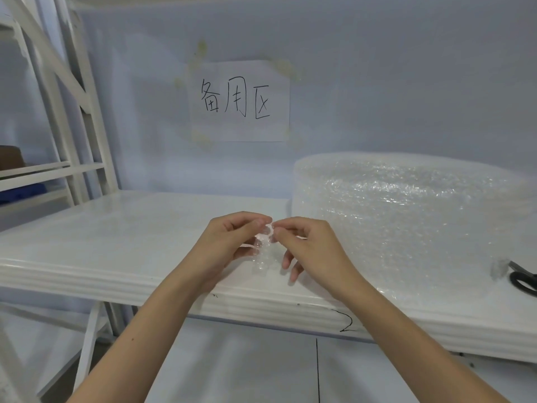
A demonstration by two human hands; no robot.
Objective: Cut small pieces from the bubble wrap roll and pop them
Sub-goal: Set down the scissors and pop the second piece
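Note:
A small clear piece of bubble wrap [265, 253] hangs between my two hands above the white shelf [116, 242]. My left hand [229, 242] pinches its top edge with thumb and forefinger. Beside it, my right hand [308, 245] pinches the same top edge, its lower fingers spread apart. The fingertips of both hands nearly touch. A big roll of bubble wrap [406, 216] lies on the shelf to the right, close behind my right hand.
Black scissors [524, 279] lie on the shelf at the far right edge, beside the roll. A paper sign [241, 101] with handwriting is taped to the back wall. White shelf uprights [75, 112] stand at the left.

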